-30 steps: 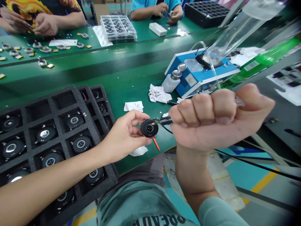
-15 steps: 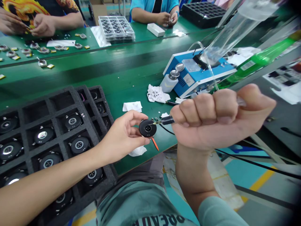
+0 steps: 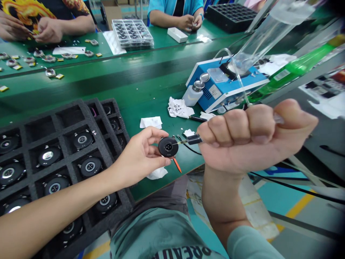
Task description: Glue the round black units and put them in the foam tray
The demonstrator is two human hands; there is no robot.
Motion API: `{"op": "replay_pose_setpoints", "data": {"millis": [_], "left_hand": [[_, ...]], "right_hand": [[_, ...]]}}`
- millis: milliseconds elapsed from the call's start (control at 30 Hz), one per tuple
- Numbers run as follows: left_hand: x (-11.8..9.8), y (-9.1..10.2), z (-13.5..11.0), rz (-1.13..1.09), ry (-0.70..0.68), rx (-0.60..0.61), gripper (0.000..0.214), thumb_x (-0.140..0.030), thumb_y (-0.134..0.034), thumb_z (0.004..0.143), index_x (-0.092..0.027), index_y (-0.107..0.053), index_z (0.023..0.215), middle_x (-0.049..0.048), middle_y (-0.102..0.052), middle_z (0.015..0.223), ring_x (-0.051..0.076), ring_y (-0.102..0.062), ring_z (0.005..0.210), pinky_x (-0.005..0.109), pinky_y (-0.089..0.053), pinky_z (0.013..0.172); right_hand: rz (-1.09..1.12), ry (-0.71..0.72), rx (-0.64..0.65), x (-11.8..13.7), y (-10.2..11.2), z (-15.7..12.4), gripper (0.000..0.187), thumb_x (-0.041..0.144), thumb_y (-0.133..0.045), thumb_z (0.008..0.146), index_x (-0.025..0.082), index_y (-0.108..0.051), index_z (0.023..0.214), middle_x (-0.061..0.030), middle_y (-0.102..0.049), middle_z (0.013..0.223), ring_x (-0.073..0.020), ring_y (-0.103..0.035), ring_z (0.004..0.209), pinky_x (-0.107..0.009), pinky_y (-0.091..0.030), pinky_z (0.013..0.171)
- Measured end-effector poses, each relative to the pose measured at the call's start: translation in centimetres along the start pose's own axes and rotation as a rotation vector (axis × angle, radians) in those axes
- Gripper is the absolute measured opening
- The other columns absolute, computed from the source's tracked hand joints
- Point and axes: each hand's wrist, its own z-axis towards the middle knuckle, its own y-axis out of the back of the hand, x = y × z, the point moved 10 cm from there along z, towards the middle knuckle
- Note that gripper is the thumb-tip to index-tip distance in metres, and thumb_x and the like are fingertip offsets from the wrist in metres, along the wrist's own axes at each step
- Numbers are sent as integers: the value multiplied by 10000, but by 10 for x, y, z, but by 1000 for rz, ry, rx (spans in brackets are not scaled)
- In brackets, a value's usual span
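Between the thumb and fingers of my left hand [image 3: 147, 151] is a round black watch case [image 3: 168, 146], its back with several small contacts turned up toward me. My right hand [image 3: 250, 135] is wrapped in a fist around a dispensing syringe [image 3: 194, 139]. The syringe's thin needle points left and its tip reaches the watch back; whether it touches, I cannot tell. Most of the barrel is hidden by my fingers. An orange-tipped tool [image 3: 177, 164] lies just below the watch case. White paper [image 3: 157, 173] shows under my left hand.
A black foam tray [image 3: 60, 151] with watch cases in its compartments is at left. Beyond my right hand stand a blue dispenser machine [image 3: 231, 84], a pump bottle [image 3: 192, 94] and a green bottle [image 3: 293, 70]. Two people work across the green bench [image 3: 151, 79].
The needle has drawn slightly to the right across the watch back, along with my right hand. My left hand keeps its hold on the watch case.
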Motion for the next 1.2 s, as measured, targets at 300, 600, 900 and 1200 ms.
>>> {"op": "replay_pose_setpoints", "data": {"millis": [300, 600, 900, 1200], "left_hand": [[0, 1, 1, -10, 7, -3, 515, -61, -831, 660, -193, -547, 1069, 57, -698, 1094, 160, -732, 802, 286, -596, 690], [0, 1, 1, -23, 12, -9, 521, -56, -833, 658, -188, -544, 1070, 56, -701, 1082, 161, -737, 794, 284, -594, 686], [0, 0, 1, -30, 31, -13, 518, -53, -830, 656, -188, -547, 1068, 55, -705, 1089, 159, -735, 796, 280, -588, 684], [1, 0, 1, -32, 34, -13, 515, -55, -840, 640, -188, -555, 1048, 39, -709, 1028, 162, -728, 795, 286, -589, 688]], "right_hand": [[-2, -59, -13, -2, 4, -5, 567, 460, -569, 905, 219, -294, 472, 77, -199, 388, -80, -156, 354, -286, -254, 404], [0, -199, -217, -5, 2, -15, 613, 391, -590, 918, 209, -176, 505, 79, -146, 459, -90, -89, 436, -302, -226, 459], [26, -186, -196, -6, -3, -10, 626, 332, -579, 953, 207, -174, 494, 81, -137, 449, -88, -114, 416, -297, -229, 448], [58, -222, -210, -18, -10, -11, 628, 352, -573, 945, 212, -161, 491, 81, -120, 444, -91, -92, 417, -287, -217, 448]]}}
